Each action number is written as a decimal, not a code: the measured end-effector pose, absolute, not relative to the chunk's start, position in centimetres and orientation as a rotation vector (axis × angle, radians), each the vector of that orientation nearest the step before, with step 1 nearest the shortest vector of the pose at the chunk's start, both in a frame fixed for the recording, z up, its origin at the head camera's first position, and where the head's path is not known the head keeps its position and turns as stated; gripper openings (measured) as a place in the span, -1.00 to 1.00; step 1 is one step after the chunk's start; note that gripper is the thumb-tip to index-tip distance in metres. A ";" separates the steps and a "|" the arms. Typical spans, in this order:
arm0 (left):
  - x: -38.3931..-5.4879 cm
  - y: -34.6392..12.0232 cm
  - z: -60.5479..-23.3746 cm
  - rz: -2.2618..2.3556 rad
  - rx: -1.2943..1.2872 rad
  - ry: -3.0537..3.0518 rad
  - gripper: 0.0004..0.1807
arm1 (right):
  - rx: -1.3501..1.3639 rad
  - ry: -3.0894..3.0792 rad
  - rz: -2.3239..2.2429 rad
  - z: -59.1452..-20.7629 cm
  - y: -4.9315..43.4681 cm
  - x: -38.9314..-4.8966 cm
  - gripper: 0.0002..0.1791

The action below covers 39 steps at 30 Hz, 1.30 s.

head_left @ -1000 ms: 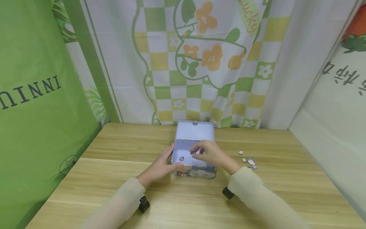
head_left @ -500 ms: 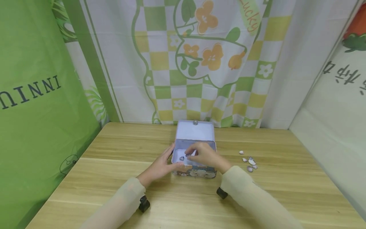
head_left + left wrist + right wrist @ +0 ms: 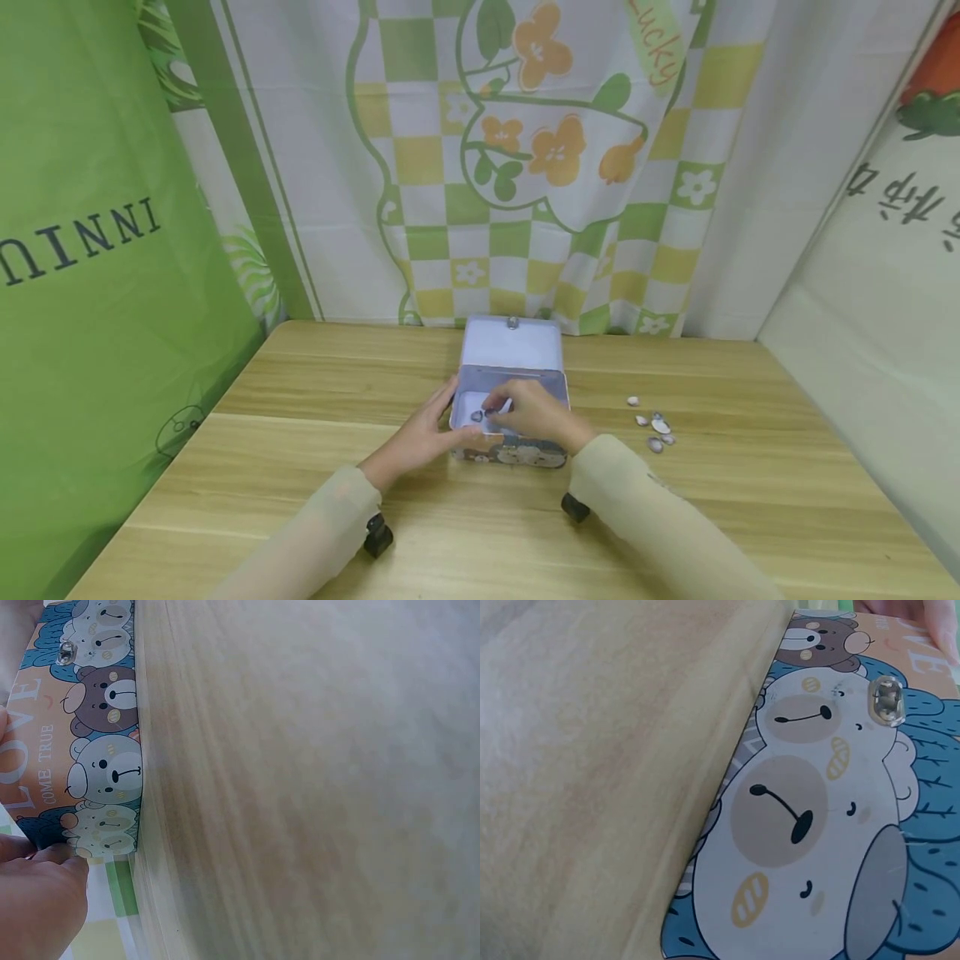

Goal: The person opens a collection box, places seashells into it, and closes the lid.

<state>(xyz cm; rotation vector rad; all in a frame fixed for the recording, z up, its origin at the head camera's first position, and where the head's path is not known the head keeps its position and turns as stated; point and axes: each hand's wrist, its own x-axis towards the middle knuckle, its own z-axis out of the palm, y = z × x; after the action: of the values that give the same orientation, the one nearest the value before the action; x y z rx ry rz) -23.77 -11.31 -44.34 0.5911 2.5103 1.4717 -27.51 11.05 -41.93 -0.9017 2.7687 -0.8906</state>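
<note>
A tin box (image 3: 510,451) printed with cartoon bears stands on the table in the head view, its lid (image 3: 512,343) tipped back. My left hand (image 3: 420,435) holds the box at its left side, thumb over the front rim and fingers along the side wall. Inside the box, my right hand (image 3: 531,412) pinches a small seashell (image 3: 490,412) low over the white floor. Just left of it lies another seashell (image 3: 477,416). The left wrist view shows my left hand (image 3: 45,892) against the box's end. The right wrist view mostly shows the box's printed front (image 3: 795,802).
Several small seashells (image 3: 660,425) lie scattered on the wooden table (image 3: 337,383) right of the box. A patterned curtain (image 3: 525,250) hangs behind the table. Fabric hangs on both sides, green at left and pale at right.
My right hand has moved left and lower inside the box, carrying the pinched seashell close to the one lying there. My left hand stays put on the box.
</note>
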 end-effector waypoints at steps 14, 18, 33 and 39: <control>-23.9 -11.3 -44.6 1.515 0.592 2.474 0.06 | -0.901 2.799 -0.891 -41.7 11.3 -27.6 -0.80; -23.8 -11.3 -44.5 1.508 0.592 2.484 0.06 | -0.890 2.813 -0.888 -41.3 11.7 -27.6 -0.79; -23.8 -11.2 -44.4 1.499 0.589 2.513 0.04 | -1.008 2.808 -0.943 -38.9 14.0 -26.6 -0.78; -23.8 -11.2 -44.4 1.488 0.606 2.516 0.05 | -1.007 2.826 -0.932 -38.7 15.2 -26.3 -0.77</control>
<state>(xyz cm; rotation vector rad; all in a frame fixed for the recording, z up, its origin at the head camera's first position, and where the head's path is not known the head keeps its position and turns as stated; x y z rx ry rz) -23.81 -11.23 -44.43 0.6059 2.5165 1.4879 -26.31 15.24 -38.73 -1.0067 2.8263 -0.9323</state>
